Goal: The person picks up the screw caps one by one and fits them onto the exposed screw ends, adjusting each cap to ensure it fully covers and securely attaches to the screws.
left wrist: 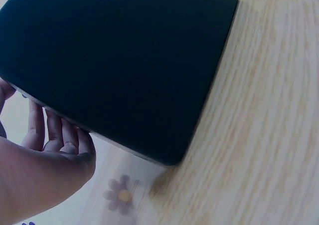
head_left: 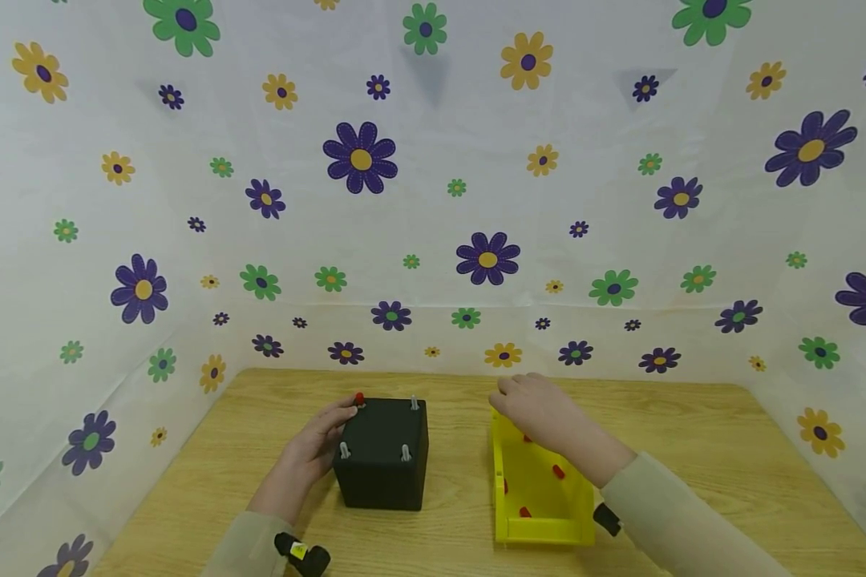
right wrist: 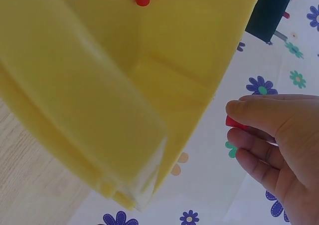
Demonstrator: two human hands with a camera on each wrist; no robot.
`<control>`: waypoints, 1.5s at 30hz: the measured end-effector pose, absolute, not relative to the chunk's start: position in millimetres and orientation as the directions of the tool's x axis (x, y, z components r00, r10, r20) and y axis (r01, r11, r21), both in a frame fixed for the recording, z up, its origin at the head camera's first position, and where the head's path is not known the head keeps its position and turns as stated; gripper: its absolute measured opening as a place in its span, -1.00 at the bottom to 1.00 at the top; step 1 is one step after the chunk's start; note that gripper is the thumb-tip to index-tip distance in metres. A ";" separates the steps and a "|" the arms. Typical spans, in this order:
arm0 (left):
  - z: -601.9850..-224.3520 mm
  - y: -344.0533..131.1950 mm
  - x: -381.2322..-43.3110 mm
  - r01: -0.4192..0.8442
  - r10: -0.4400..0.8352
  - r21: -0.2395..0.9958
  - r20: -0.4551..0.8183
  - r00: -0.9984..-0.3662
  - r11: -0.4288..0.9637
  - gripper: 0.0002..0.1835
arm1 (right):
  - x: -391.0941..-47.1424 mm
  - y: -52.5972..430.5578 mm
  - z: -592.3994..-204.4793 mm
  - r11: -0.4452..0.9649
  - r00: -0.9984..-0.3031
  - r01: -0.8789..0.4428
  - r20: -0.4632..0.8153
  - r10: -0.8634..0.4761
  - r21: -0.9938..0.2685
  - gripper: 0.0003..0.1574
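A black box (head_left: 384,433) stands on the table, with clear posts (head_left: 406,453) at the corners of its top. One post at the far left corner carries a red cap (head_left: 359,397). My left hand (head_left: 313,449) rests against the box's left side, its fingers along that face and the thumb by the capped corner. My right hand (head_left: 541,413) is above the far end of a yellow bin (head_left: 544,529). Its thumb and forefinger pinch a small red cap (right wrist: 234,123). More red caps (head_left: 559,471) lie loose inside the bin.
The wooden table (head_left: 462,481) bears the box on the left and the bin on the right, with a gap between them. A flowered white cloth (head_left: 433,224) rises behind the table and along both sides.
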State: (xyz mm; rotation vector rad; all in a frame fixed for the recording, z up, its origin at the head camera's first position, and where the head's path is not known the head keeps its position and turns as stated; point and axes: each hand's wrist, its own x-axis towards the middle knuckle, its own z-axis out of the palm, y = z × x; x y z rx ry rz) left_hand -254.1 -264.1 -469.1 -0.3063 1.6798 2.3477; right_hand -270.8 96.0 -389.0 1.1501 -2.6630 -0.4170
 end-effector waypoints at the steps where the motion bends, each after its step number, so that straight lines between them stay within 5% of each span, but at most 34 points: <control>1: -468.9 -264.1 -254.3 -0.312 0.069 0.897 -0.306 -0.950 -0.312 -0.68 | -271.3 95.7 -388.6 0.655 -0.673 -0.677 0.078 -0.735 0.336 -0.53; 5: -469.4 -264.0 -255.4 -0.309 0.067 0.901 -0.303 -0.951 -0.306 -0.54 | -272.9 94.5 -387.9 0.653 -0.672 -0.682 0.070 -0.737 0.329 -0.53; 18: -471.6 -264.4 -255.4 -0.312 0.089 0.899 -0.299 -0.950 -0.309 -0.54 | -272.0 92.7 -386.6 0.669 -0.676 -0.679 0.098 -0.730 0.302 -0.61; 45: -471.6 -264.1 -255.8 -0.310 0.096 0.891 -0.295 -0.951 -0.331 -0.79 | -274.9 85.8 -381.4 0.593 -0.563 -0.688 0.207 -0.800 0.419 -0.77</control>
